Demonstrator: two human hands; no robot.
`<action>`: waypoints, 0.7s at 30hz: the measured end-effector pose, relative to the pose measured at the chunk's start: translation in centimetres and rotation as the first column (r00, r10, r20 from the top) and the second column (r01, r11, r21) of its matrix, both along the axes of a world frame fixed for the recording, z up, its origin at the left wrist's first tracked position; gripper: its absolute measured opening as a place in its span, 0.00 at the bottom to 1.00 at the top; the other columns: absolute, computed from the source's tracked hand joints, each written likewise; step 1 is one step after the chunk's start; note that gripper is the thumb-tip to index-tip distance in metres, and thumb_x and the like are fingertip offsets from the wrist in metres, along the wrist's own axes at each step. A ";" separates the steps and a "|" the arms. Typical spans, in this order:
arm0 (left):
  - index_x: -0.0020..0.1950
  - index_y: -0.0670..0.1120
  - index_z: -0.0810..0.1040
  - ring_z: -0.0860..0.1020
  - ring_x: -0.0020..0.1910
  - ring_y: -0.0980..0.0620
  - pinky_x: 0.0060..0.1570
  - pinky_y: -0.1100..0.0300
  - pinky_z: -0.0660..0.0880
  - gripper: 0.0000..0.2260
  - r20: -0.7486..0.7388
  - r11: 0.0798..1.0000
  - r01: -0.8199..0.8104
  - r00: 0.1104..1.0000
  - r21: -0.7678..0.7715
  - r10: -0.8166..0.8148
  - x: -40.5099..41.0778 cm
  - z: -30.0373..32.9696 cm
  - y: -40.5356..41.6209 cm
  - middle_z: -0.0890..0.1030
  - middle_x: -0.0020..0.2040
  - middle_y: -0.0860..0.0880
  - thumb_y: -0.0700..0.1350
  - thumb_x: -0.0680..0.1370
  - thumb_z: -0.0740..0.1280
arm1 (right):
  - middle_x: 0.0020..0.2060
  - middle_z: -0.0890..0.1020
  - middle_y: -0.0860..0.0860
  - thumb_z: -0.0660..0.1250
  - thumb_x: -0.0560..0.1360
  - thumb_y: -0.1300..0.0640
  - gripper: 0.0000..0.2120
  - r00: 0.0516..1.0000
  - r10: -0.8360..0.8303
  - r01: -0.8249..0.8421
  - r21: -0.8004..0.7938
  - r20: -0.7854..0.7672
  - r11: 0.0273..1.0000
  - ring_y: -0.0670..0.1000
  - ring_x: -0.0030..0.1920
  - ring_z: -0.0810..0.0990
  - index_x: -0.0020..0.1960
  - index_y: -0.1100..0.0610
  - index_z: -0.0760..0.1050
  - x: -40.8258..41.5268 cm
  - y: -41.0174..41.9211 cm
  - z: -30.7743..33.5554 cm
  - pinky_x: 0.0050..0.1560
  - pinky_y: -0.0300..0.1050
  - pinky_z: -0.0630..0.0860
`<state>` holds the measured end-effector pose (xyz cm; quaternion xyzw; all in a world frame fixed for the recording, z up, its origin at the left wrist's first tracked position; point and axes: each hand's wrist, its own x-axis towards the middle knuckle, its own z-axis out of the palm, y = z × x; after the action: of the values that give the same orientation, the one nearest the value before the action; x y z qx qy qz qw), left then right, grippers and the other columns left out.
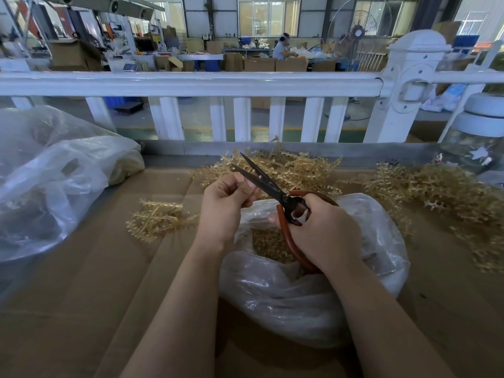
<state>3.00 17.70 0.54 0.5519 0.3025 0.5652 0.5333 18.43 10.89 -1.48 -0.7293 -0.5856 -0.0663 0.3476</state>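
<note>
Grips the scissors [272, 186] by their red loop handles with the right hand [324, 233], fingers curled through and round the loops. Keeps the blades parted, tips toward 11 o'clock. Curls the left hand [226, 200] tight at 10 o'clock of the right, fingertips pinched together against the lower blade. Cannot tell whether pinching a sprig there or nothing at all. Works directly above the clear bag [300, 304], slumped open-mouthed on the cardboard-covered bench [81, 296] at 6 o'clock of the hands.

Looks partly done, probably well short of finished. Already in the bag: a layer of small golden cut bits [270, 244], visible through the mouth just beneath the scissor handle. Left uncut, by the look of it: a tangled heap [294, 167] of golden branched sprigs at 12 o'clock behind the blades, and a larger heap [436, 192] spread out at 2 to 3 o'clock. Also a small bundle [158, 216] at 9 o'clock, apart from the bag; possibly stripped stalks, possibly fresh stock, cannot tell. Plenty of snipping ahead either way, going by those heaps against the thin layer bagged so far.

Farther out: a big crumpled plastic sack [54, 181] at 9 to 10 o'clock, a white railing [191, 83] across 12 o'clock, a glass jar [482, 132] at 2 o'clock.
</note>
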 end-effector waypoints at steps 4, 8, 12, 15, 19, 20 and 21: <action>0.32 0.51 0.81 0.73 0.34 0.54 0.41 0.61 0.73 0.20 0.023 1.000 0.016 1.000 -0.013 -0.015 -0.1 0.1 0.0 0.78 0.32 0.51 0.33 0.79 0.65 | 0.29 0.74 0.41 0.67 0.72 0.30 0.22 0.999 -0.013 0.012 0.017 0.029 1.000 0.43 0.31 0.73 0.38 0.49 0.72 -0.1 0.1 0.1 0.30 0.39 0.69; 0.36 0.47 0.78 0.73 0.35 0.54 0.41 0.62 0.73 0.15 0.064 0.999 0.014 0.998 -0.033 -0.012 -0.1 0.2 0.0 0.77 0.33 0.50 0.32 0.79 0.64 | 0.26 0.71 0.40 0.67 0.70 0.28 0.24 1.000 0.001 -0.002 0.024 0.030 1.000 0.40 0.29 0.70 0.35 0.49 0.70 -0.1 0.1 0.1 0.28 0.35 0.63; 0.37 0.46 0.78 0.73 0.34 0.55 0.41 0.63 0.73 0.13 0.067 0.999 0.011 0.998 -0.045 -0.008 -0.1 0.3 -0.1 0.77 0.33 0.50 0.33 0.79 0.65 | 0.27 0.71 0.39 0.66 0.69 0.26 0.26 1.000 0.012 -0.012 0.007 0.013 1.000 0.40 0.29 0.71 0.34 0.48 0.69 -0.2 0.1 0.1 0.29 0.35 0.66; 0.39 0.44 0.76 0.74 0.33 0.56 0.40 0.64 0.74 0.10 0.047 1.000 -0.002 0.999 -0.028 0.003 0.0 0.4 -0.1 0.77 0.33 0.52 0.33 0.79 0.65 | 0.28 0.71 0.38 0.64 0.68 0.24 0.26 1.000 0.007 -0.007 -0.019 -0.003 1.000 0.40 0.31 0.71 0.35 0.48 0.69 -0.1 0.2 0.1 0.30 0.36 0.67; 0.41 0.39 0.75 0.73 0.32 0.56 0.41 0.63 0.74 0.08 -0.007 1.000 -0.029 1.000 0.009 0.029 -0.1 0.3 -0.1 0.76 0.33 0.49 0.31 0.79 0.64 | 0.31 0.74 0.38 0.60 0.67 0.22 0.27 1.000 0.001 -0.001 -0.015 0.015 1.000 0.42 0.34 0.74 0.40 0.47 0.72 0.0 0.2 0.0 0.33 0.39 0.71; 0.41 0.38 0.76 0.72 0.33 0.55 0.41 0.63 0.73 0.07 -0.031 0.999 -0.030 0.999 0.026 0.031 -0.1 0.3 -0.1 0.75 0.33 0.49 0.31 0.79 0.64 | 0.33 0.75 0.39 0.60 0.67 0.22 0.27 1.000 -0.002 0.002 -0.007 0.020 1.000 0.43 0.35 0.75 0.41 0.47 0.73 0.0 0.2 0.0 0.33 0.39 0.72; 0.40 0.39 0.77 0.72 0.33 0.55 0.41 0.63 0.73 0.08 -0.054 0.999 -0.029 0.998 0.042 0.032 -0.1 0.3 -0.1 0.75 0.33 0.49 0.31 0.78 0.64 | 0.33 0.76 0.39 0.60 0.67 0.23 0.27 1.000 -0.006 0.006 0.000 0.027 1.000 0.43 0.35 0.75 0.41 0.47 0.73 0.0 0.2 0.0 0.32 0.38 0.72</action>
<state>2.88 17.56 0.86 0.5733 0.3137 0.5640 0.5047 18.44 11.09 -1.48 -0.7302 -0.5879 -0.0774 0.3394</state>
